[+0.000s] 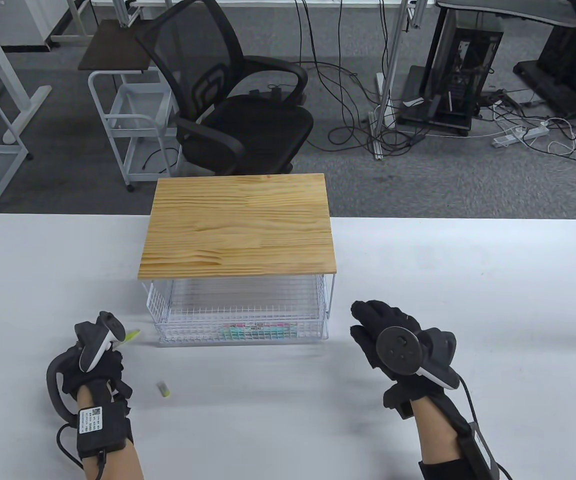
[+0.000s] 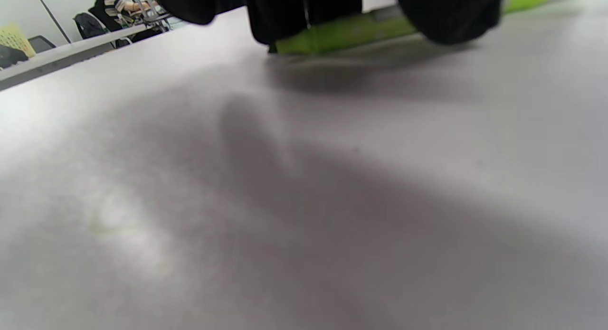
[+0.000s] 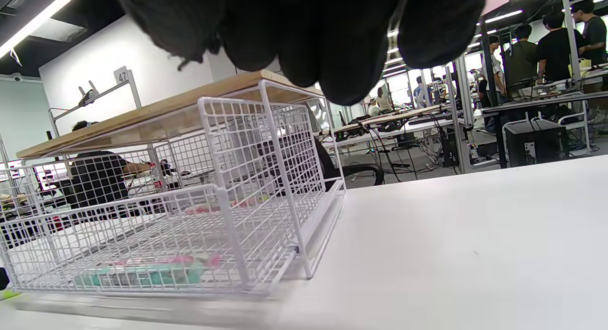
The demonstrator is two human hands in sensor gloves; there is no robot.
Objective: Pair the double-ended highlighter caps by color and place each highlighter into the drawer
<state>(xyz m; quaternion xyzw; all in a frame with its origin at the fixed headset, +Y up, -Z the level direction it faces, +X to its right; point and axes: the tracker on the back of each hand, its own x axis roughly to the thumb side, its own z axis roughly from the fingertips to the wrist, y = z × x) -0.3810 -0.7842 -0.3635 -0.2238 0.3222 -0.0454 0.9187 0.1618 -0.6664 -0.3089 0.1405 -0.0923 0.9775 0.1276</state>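
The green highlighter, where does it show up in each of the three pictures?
Table view: the green highlighter pokes out beyond the left hand, just left of the wire drawer.
Left wrist view: it lies along the top edge, under the gloved fingers.
Right wrist view: the highlighter cannot be made out.
Shared landmark: the white table.

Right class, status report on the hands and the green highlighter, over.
Left hand grips green highlighter at table. Right hand open, empty. Loose green cap on table. Drawer open, unobstructed.

Black gloved fingers around a green highlighter, low over the white table
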